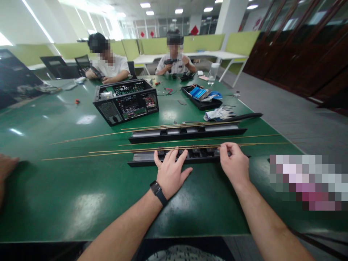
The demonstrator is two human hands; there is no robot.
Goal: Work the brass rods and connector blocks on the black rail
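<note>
A long black channel-shaped strip (144, 164) with a pale inner face and dark blocks along it lies crosswise in front of me. Over its top run thin, brass-coloured rods (108, 152) that reach well past its left end. My left hand (172, 174), with a dark watch (157, 189) on the wrist, rests on the strip and rods with its fingers spread. Near the strip's right end, my right hand (235, 165) pinches a thin rod, its fingertips partly hidden. Just beyond lies a second similar strip (190, 136), also with rods along it.
An open computer case (126, 103) stands far left of centre. Behind the strips at right are white gloves (220, 113) and a black tray (203, 106) of blue items. Two people sit across the green table (81, 174); another person's hand (7, 165) is at the left edge.
</note>
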